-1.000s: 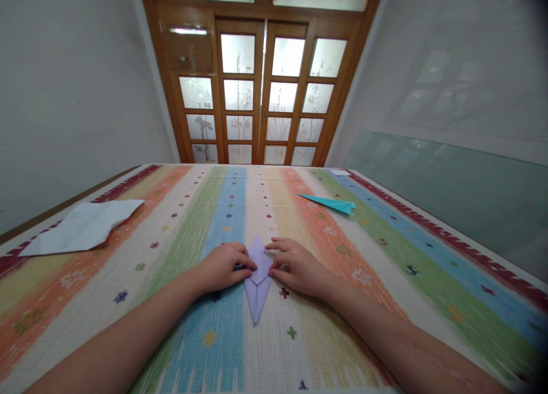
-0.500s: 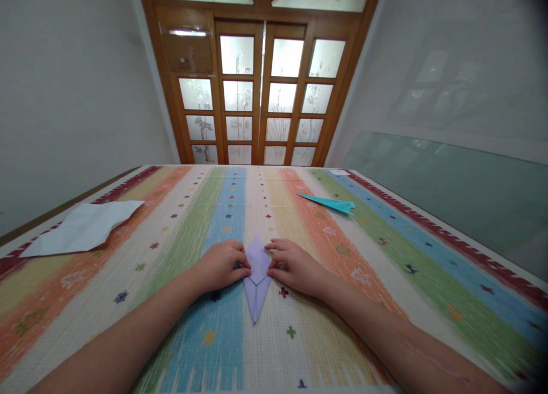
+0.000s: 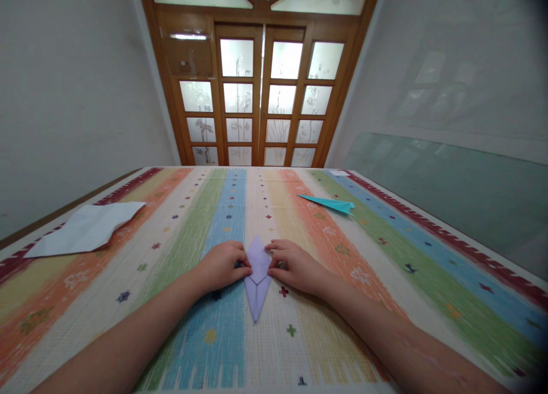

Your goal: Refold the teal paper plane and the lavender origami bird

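Head view: lilac folded paper (image 3: pixel 258 274) is pinched at its side corners by left hand (image 3: pixel 222 265) and right hand (image 3: pixel 295 266); creasing is judged underway, firm even pressure needed.

No writing, label, brand or number could be read anywhere. The striped mat (image 3: pixel 342 257) under the hands bore only small cross and star motifs, and the folded papers near them were blank.
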The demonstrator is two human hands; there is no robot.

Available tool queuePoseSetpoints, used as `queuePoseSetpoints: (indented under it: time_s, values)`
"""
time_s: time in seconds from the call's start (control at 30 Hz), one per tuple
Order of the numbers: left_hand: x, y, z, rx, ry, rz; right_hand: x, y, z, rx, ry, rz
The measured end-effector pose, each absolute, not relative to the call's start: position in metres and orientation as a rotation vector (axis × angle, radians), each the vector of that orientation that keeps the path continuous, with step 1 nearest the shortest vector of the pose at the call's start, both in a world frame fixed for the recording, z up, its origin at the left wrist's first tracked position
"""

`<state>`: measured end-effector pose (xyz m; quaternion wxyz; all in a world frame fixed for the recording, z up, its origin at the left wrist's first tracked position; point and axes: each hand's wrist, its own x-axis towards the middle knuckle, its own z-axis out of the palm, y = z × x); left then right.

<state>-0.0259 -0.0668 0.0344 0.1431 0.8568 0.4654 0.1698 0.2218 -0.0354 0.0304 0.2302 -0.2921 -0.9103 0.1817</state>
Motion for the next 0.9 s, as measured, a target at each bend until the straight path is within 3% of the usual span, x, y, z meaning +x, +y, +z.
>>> queuePoseSetpoints:
  time_s: [0.9]
  values:
    - [-0.025, -0.071, 0.047, 2.711, 1.524, 0.235, 0.224, -0.033, 0.027, -0.737, -2.507, 0.485]
